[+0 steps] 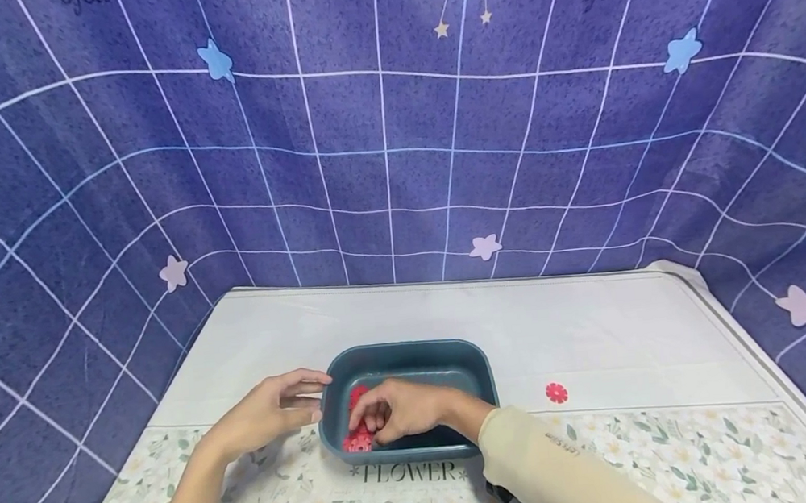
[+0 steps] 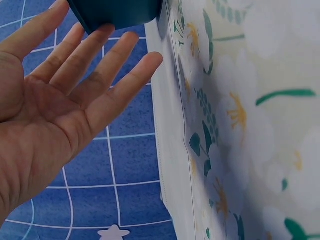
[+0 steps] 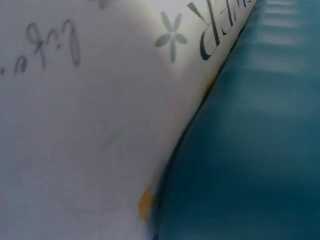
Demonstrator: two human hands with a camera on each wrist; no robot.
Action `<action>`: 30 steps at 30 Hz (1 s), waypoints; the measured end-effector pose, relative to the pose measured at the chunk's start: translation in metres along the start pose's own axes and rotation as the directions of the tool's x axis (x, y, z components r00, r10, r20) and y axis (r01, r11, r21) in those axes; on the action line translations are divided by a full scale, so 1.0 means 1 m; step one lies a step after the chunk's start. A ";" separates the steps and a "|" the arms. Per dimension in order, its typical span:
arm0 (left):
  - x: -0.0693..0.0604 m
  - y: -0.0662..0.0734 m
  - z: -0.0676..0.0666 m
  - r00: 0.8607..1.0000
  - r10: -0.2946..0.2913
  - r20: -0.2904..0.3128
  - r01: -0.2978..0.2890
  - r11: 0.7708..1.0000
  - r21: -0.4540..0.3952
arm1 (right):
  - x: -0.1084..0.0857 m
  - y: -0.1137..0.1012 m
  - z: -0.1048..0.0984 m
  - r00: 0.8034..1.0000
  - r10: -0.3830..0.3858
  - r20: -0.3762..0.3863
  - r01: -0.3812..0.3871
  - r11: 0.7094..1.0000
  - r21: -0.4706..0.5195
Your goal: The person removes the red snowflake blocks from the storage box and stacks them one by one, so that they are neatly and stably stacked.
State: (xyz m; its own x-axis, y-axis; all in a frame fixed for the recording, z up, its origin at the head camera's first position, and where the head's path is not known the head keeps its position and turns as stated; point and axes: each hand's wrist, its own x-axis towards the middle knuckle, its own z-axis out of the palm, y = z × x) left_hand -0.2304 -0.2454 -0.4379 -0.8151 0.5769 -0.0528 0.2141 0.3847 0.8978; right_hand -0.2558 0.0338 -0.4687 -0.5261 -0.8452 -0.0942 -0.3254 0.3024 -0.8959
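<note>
A dark teal plastic tub (image 1: 420,353) sits on the table, with several small red notched discs (image 1: 358,442) gathered at its left end. My right hand (image 1: 407,407) reaches into the tub over its right side, fingers bent down among the discs. Whether it pinches one is hidden. The right wrist view shows only the tub's teal wall (image 3: 250,150) and the tablecloth. At the tub's left rim is my left hand (image 1: 272,410), its fingertips touching the outside. In the left wrist view, the left hand (image 2: 65,100) has spread, slightly bent fingers beneath a tub corner (image 2: 120,12).
One red notched disc (image 1: 557,393) lies alone on the table to the right of the tub. A cloth with a floral print (image 1: 685,451) covers the table's near part. Behind and at both sides hangs a blue gridded curtain (image 1: 395,171) with stars.
</note>
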 end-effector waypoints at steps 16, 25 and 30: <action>-0.002 -0.001 0.001 1.000 0.011 -0.011 -0.011 0.999 -0.033 | 0.004 -0.001 0.011 1.000 -0.014 -0.026 0.007 0.971 -0.239; 0.000 0.002 0.001 1.000 0.015 -0.004 -0.015 0.999 -0.049 | 0.004 -0.001 0.014 0.995 -0.069 -0.074 0.034 0.917 -0.398; 0.000 0.003 0.002 1.000 0.012 -0.010 -0.012 0.999 -0.035 | 0.003 -0.002 0.014 0.992 -0.085 -0.093 0.034 0.888 -0.458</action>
State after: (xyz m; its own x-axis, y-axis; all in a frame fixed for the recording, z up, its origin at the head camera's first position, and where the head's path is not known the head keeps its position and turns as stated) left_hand -0.2291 -0.2429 -0.4358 -0.8180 0.5740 -0.0374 0.2051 0.3519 0.9133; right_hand -0.2453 0.0244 -0.4735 -0.5669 -0.8235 0.0232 -0.6669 0.4422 -0.5998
